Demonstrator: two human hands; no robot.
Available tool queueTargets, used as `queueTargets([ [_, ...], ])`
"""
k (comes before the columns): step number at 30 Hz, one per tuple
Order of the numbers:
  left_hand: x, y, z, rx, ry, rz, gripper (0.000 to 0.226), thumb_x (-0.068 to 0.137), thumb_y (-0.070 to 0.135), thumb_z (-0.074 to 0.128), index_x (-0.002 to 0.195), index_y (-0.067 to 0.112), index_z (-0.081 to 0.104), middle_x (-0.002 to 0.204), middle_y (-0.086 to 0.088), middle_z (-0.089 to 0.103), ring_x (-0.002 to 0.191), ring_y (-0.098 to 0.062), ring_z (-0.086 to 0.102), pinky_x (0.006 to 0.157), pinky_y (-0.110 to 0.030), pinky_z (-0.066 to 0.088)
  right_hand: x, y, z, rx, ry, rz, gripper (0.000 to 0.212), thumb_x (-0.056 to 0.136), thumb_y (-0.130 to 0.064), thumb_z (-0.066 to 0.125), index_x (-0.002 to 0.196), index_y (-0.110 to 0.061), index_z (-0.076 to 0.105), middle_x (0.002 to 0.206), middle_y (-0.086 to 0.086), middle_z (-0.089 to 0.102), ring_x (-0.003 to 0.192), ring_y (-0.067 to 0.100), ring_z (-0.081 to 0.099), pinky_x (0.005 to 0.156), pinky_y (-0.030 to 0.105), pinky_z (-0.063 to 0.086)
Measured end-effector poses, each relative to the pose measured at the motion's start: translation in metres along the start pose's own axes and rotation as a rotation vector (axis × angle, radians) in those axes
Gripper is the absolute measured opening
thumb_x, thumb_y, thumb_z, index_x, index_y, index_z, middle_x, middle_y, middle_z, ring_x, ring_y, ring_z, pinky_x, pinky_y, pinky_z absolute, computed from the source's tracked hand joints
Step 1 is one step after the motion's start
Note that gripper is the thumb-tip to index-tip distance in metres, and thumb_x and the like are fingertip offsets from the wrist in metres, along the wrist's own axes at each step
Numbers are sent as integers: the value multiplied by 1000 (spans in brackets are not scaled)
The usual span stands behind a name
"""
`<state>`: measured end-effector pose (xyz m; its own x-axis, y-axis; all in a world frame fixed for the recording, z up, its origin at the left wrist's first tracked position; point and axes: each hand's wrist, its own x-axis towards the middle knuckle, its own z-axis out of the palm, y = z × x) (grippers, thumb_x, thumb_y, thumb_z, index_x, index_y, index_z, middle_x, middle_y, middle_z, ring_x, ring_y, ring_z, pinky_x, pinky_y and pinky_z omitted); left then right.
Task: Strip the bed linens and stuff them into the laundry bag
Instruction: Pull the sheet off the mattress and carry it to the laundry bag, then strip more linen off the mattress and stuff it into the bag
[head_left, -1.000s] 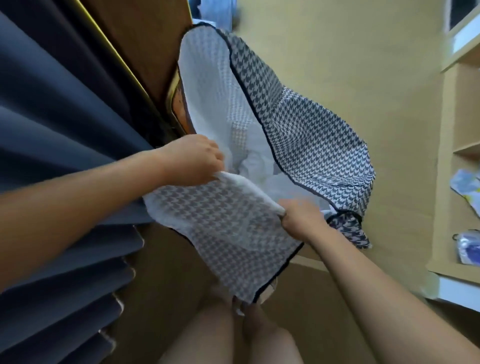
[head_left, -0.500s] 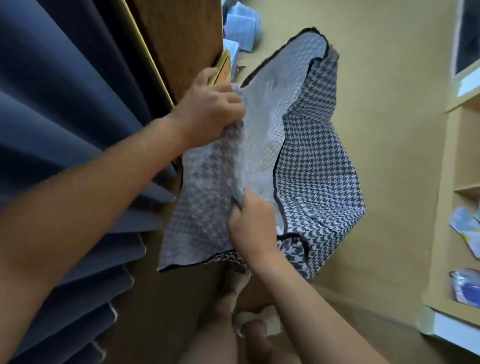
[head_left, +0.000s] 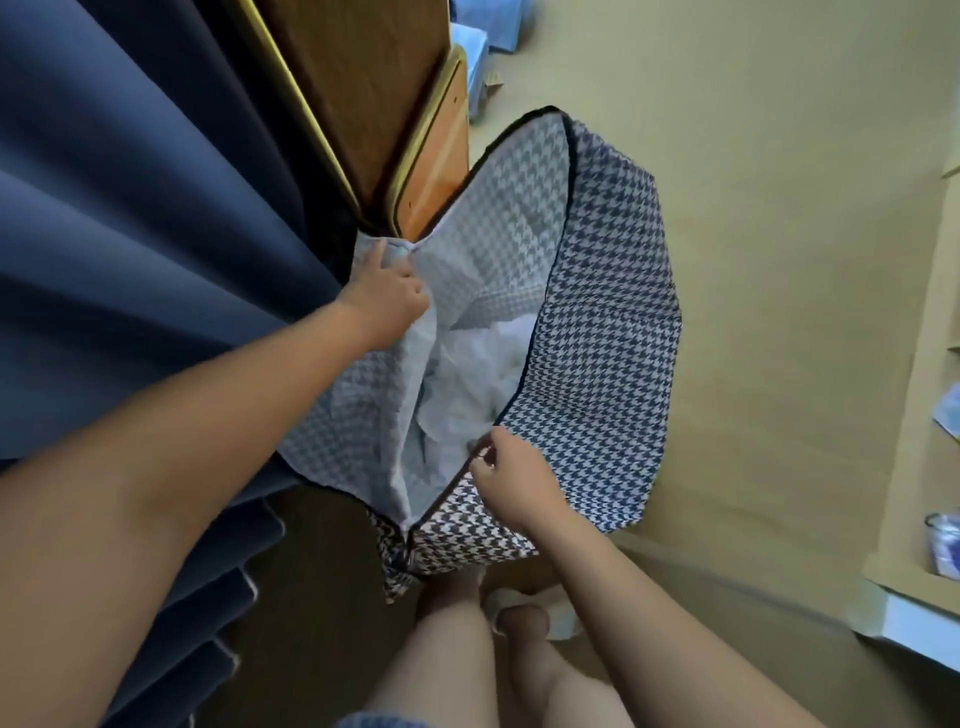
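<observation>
A houndstooth laundry bag (head_left: 608, 332) in dark blue and white stands on the floor, its mouth spread wide. White crumpled linen (head_left: 478, 374) lies inside it. My left hand (head_left: 387, 301) grips the bag's left flap near its upper corner, beside the wooden furniture. My right hand (head_left: 511, 480) pinches the bag's dark-trimmed rim at the near side of the opening. The bag's lower end sits in front of my bare legs.
Dark blue curtains (head_left: 130, 234) hang along the left. A wooden panel with a gold edge (head_left: 363, 98) stands behind the bag. Tan floor (head_left: 753, 156) stretches right. A shelf unit (head_left: 930, 519) with small items stands at the right edge. Blue items (head_left: 483, 36) lie at the top.
The bag has dropped and its mouth has spread open, showing the white linen. My left hand moved down along the flap; my right hand shifted to the near rim.
</observation>
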<state>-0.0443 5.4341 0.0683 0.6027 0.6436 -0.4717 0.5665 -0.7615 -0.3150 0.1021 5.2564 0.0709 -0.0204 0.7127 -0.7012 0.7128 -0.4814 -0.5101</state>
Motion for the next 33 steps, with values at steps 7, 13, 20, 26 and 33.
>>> queueTargets([
  [7, -6, 69, -46, -115, -201, 19, 27, 92, 10, 48, 116, 13, 57, 118, -7, 58, 120, -29, 47, 115, -52, 13, -33, 42, -33, 39, 112, 25, 27, 95, -21, 48, 115, -5, 56, 115, 10, 61, 103, 26, 57, 90, 39, 47],
  [13, -31, 181, -107, -507, -213, 254, 33, 93, 15, 46, 125, 11, 52, 118, -10, 61, 102, -29, 58, 75, -36, 48, -109, 98, -52, 215, 350, 177, 21, 93, -20, 52, 109, -8, 60, 110, 9, 63, 100, 27, 57, 86, 37, 47],
  [20, -83, 333, -191, -276, -229, 739, 39, 92, 24, 47, 131, 21, 49, 123, -4, 60, 108, -27, 59, 81, -32, 49, -271, 182, -24, 490, 757, 476, 23, 93, -21, 54, 113, -12, 62, 107, 4, 66, 100, 23, 59, 83, 28, 42],
  [26, -198, 476, -234, -167, -168, 1020, 41, 94, 29, 50, 134, 23, 49, 131, 2, 57, 117, -22, 54, 91, -28, 43, -443, 240, 101, 700, 1051, 754, 25, 93, -21, 55, 115, -11, 61, 111, 3, 65, 103, 19, 59, 88, 28, 45],
  [33, -373, 661, -209, -21, -226, 1326, 39, 95, 28, 52, 132, 15, 51, 128, -4, 58, 120, -24, 52, 96, -32, 43, -609, 284, 269, 843, 1165, 1013, 30, 95, -22, 54, 121, -7, 60, 119, 8, 64, 107, 22, 60, 85, 25, 43],
])
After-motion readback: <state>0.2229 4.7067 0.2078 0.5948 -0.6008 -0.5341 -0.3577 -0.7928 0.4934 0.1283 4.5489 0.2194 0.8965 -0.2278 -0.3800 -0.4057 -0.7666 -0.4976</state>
